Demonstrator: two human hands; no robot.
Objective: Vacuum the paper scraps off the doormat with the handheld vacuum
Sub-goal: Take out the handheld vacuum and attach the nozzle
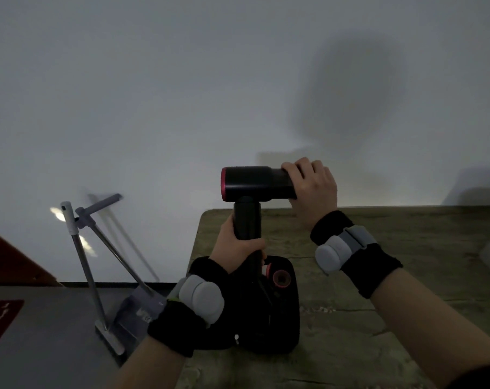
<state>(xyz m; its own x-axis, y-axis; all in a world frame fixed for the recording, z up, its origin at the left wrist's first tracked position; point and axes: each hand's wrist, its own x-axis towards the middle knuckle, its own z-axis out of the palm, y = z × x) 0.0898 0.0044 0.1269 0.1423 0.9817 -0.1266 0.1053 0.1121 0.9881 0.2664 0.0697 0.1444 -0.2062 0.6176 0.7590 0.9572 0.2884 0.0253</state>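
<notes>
The left hand point(239, 245) is gripping the vacuum point(252, 186) by its handle above the table point(378, 276); the right hand point(312, 189) is wrapping its barrel end. No doormat is showing. Twisting carelessly could be loosening the barrel, spilling dust.

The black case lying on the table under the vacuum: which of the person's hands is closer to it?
Left. The left hand grips the vacuum handle just above the black case. The right hand holds the barrel's end, higher up and farther off.
</notes>
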